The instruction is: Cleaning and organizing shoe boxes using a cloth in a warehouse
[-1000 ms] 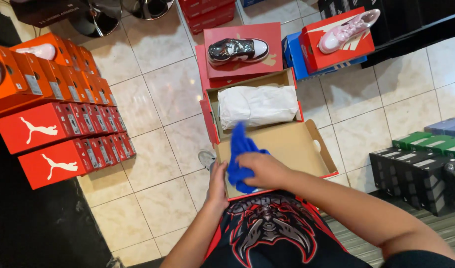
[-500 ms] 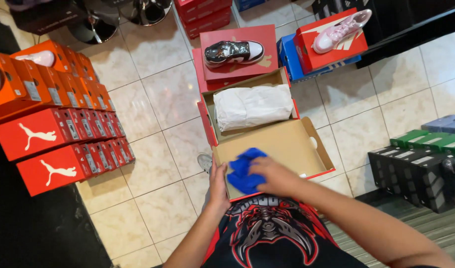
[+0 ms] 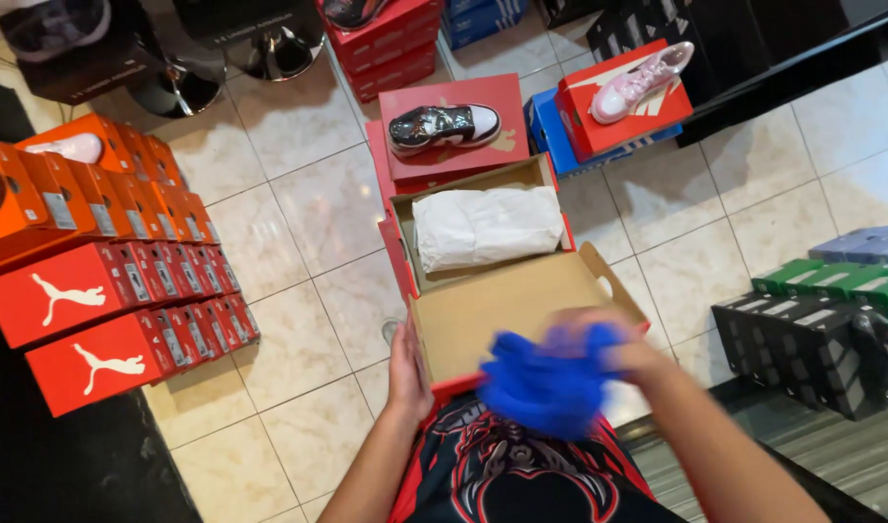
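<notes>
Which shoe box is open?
The red shoe box right in front of the person, with white paper inside and its lid flipped back. All the other boxes are shut.
</notes>
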